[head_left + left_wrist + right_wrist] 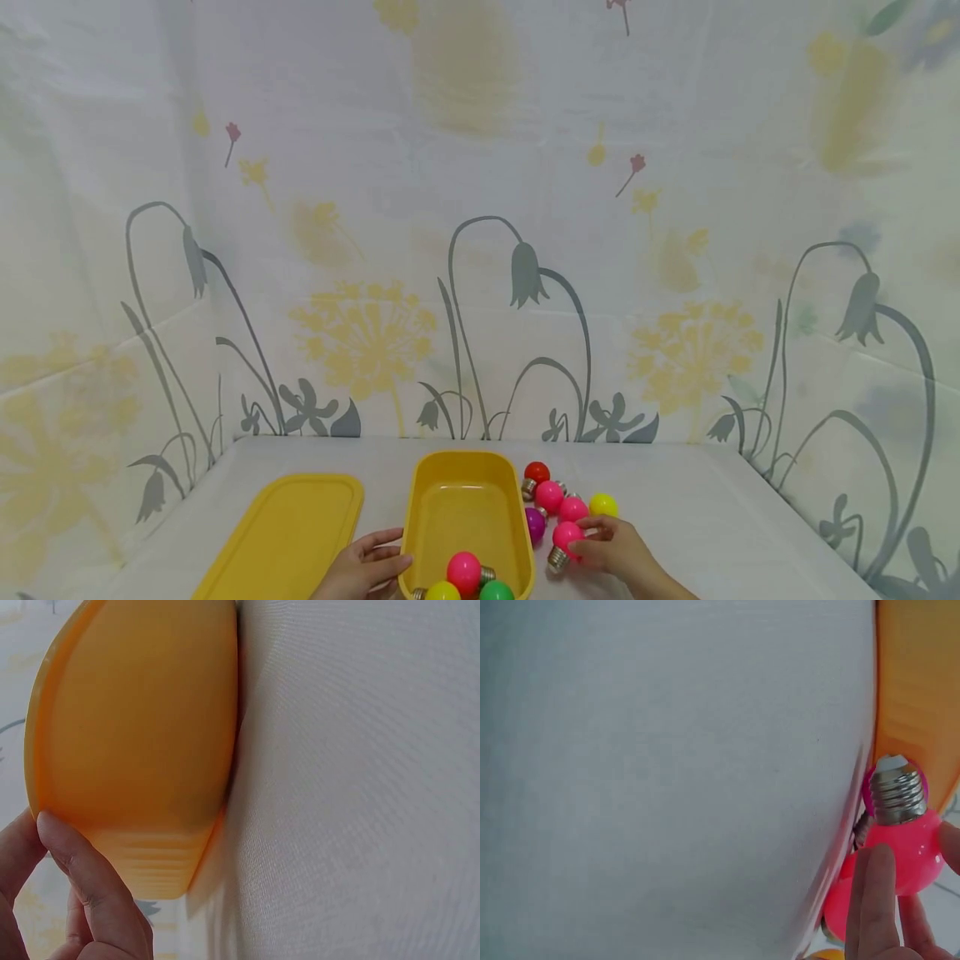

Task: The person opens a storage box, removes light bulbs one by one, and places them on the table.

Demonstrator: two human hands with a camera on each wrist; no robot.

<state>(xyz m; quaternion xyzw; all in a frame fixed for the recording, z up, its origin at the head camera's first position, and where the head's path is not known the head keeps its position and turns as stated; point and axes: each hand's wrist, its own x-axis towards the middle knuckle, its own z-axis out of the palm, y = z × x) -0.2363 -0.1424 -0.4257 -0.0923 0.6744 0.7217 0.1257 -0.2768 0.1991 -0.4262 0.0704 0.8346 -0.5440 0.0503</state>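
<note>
My left hand (365,567) pinches the left rim of a yellow plastic box (414,508); in the left wrist view its fingers (94,881) meet at the box's edge. Inside the box's near end lie a pink bulb (463,572), a yellow bulb (442,591) and a green bulb (496,591). To the right of the box my right hand (617,550) holds another pink light bulb (911,851) by its round globe. The bulb's metal screw base (897,793) points away from the palm.
Around the right hand lie a red bulb (537,472), a purple bulb (535,525), a yellow bulb (603,505) and two further pink bulbs (550,497). A flat yellow lid (288,533) lies left of the box. A flower-patterned cloth (480,333) hangs behind the white table (675,475).
</note>
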